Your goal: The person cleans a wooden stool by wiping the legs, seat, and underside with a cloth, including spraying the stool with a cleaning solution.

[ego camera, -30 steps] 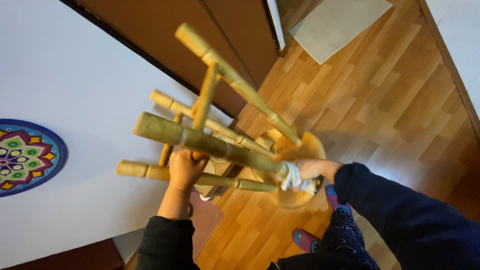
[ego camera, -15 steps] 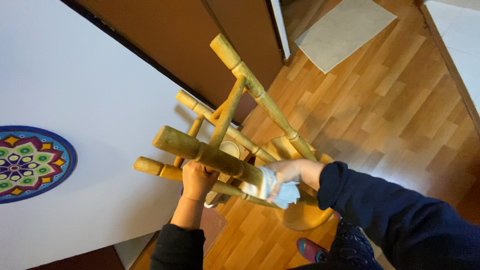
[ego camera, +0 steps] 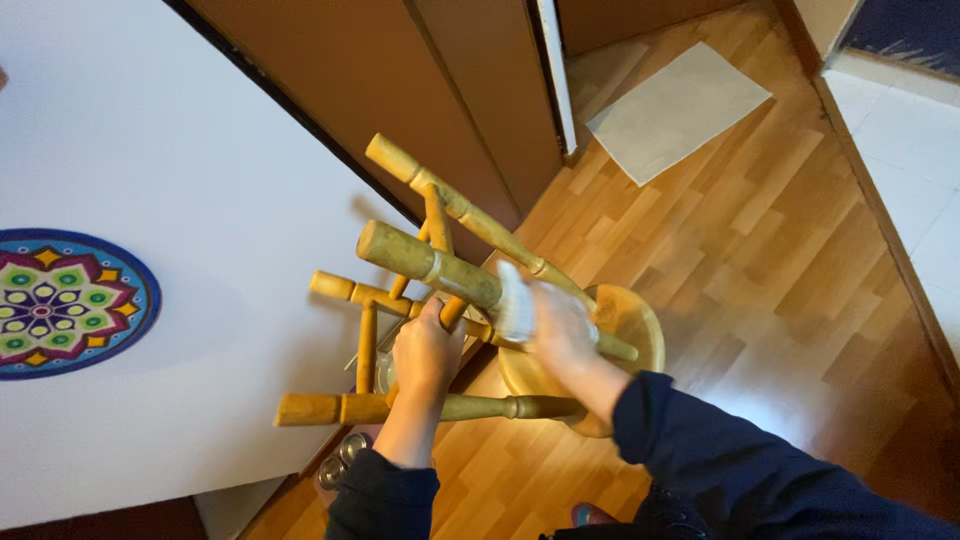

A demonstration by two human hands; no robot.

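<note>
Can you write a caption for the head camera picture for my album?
Left hand holds an upturned wooden stool while right hand presses a white cloth on a leg.

White wall (ego camera: 150,150) with mandala sticker (ego camera: 62,303), pale mat (ego camera: 678,110) on parquet (ego camera: 780,260)

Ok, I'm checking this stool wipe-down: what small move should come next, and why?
Probably slide the white cloth up the leg toward its free end. The right hand presses the cloth around that leg's middle, and the stretch above it lies bare. The left hand grips a rung of the upturned wooden stool, steadying it.
</note>
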